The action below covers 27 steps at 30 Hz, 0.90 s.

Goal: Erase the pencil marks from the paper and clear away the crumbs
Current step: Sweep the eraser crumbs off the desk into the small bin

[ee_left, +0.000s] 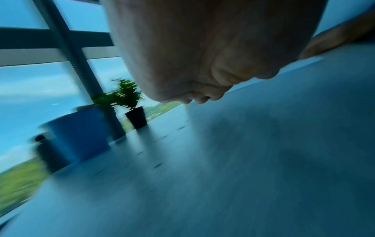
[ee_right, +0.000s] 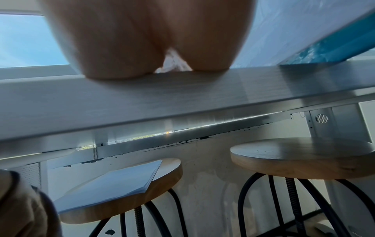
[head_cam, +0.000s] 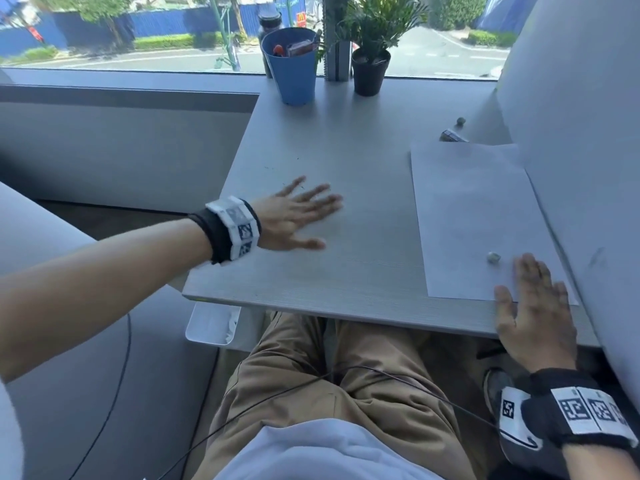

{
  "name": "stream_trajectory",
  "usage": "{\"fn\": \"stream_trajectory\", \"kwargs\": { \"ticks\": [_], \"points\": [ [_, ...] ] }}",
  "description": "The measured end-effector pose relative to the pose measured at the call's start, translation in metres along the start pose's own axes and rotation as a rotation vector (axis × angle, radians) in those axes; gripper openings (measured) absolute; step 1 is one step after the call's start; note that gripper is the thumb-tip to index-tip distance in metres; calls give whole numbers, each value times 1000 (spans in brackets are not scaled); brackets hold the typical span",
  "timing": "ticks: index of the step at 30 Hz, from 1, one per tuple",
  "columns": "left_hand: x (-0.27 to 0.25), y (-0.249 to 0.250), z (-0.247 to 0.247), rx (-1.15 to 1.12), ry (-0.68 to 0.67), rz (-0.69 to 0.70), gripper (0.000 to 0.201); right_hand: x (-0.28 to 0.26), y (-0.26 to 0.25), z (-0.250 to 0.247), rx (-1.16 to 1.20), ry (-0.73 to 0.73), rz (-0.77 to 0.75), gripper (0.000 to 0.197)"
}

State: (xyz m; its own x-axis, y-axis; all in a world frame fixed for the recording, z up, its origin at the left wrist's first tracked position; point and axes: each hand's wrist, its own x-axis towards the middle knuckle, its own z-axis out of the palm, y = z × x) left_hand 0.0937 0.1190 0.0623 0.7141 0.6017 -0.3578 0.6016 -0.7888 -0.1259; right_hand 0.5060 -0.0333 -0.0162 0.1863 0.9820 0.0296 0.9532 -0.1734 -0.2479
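A white sheet of paper point(head_cam: 478, 220) lies on the right side of the grey table point(head_cam: 346, 161). A small grey eraser lump point(head_cam: 493, 257) sits on the paper near its front edge. My right hand point(head_cam: 533, 306) lies flat with straight fingers on the paper's front corner and the table edge. My left hand point(head_cam: 298, 216) is spread flat, palm down, over the bare tabletop left of the paper, blurred by motion. Tiny dark crumbs point(head_cam: 273, 168) dot the table beyond the left hand. In the left wrist view the palm point(ee_left: 192, 56) hovers close over the table.
A blue cup point(head_cam: 292, 67) with small items and a potted plant point(head_cam: 370, 64) stand at the back by the window. A small wrapped object point(head_cam: 452, 136) and a grey ball point(head_cam: 460, 121) lie behind the paper. A white tray point(head_cam: 211, 327) hangs below the table's front left. Two stools point(ee_right: 300, 154) stand under it.
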Motion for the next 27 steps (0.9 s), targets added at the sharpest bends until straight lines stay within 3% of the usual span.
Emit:
{"fn": "stream_trajectory", "kwargs": {
  "ticks": [3, 5, 12, 14, 17, 19, 21, 23, 27],
  "points": [
    [-3, 49, 2, 41, 8, 304, 84, 0, 0, 0, -1, -8, -4, 74],
    [-6, 51, 10, 25, -17, 339, 82, 0, 1, 0, -7, -8, -7, 73],
    [5, -43, 11, -62, -74, -257, 91, 1, 1, 2, 6, 22, -3, 75],
    [10, -34, 2, -105, -33, -259, 93, 2, 2, 2, 9, 25, -4, 76],
    [32, 19, -11, -110, 25, -66, 89, 2, 2, 3, 13, 29, -3, 76],
    [47, 54, -13, -106, -12, 71, 87, 2, 1, 3, 18, 33, -3, 75],
    [58, 63, -4, -117, -32, 112, 85, 2, 2, 3, 19, 33, -4, 75],
    [59, 47, 6, -128, -2, 45, 85, 3, 2, 3, 20, 24, -7, 75],
    [38, -12, 11, -163, -61, -299, 90, 3, 2, 3, 16, 10, 0, 76]
  ]
}}
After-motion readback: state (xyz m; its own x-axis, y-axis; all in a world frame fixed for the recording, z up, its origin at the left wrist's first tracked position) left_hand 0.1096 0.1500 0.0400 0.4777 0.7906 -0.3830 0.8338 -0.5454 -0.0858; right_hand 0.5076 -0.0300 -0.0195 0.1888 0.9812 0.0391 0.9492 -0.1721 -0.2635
